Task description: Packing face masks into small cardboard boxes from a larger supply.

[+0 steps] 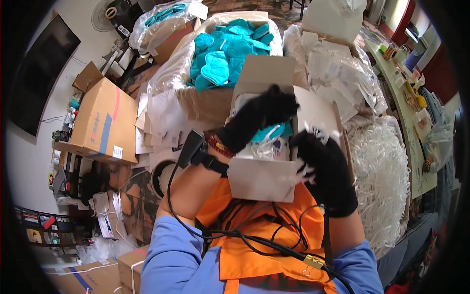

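Brown carton (105,122), white label (117,152) left

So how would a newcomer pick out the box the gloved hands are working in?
Start at the big carton of teal masks at top centre. Just below it, on the person's lap, sits a small white cardboard box, flaps open. Unlike the brown cartons around it, both black-gloved hands are at it.

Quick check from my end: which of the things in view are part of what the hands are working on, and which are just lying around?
In use:
left hand, gloved, reaching into the small white box
right hand, gloved, at the box's edge
teal mask inside the box

Lying about:
big box of teal masks
brown carton
pile of white straps
bagged white packets
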A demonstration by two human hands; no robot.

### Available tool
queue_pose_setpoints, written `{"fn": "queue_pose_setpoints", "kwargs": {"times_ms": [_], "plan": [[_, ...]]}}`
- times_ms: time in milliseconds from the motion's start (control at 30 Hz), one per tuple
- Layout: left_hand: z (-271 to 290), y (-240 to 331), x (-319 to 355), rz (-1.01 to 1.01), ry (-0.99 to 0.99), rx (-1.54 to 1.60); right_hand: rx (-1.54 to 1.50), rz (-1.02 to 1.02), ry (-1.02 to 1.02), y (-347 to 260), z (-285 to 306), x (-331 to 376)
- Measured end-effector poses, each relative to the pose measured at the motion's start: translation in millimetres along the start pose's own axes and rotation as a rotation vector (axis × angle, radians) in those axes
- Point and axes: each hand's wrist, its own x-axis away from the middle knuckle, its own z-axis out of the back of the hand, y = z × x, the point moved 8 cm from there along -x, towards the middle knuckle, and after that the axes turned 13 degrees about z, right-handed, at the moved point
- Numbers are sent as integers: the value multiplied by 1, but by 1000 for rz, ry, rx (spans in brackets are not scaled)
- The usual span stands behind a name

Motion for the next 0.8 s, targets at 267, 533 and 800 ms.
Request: {"fn": "queue_pose_setpoints", "kwargs": {"times_ms": [267,533,800], "plan": [[-19,-110,32,139,-75,-75,-162,226,-96,-23,16,-23],[-75,-94,52,111,44,-940,-19,294,-52,-36,25,-20],[-71,-102,57,207,155,-507,-53,254,12,-26,33,-27]]}}
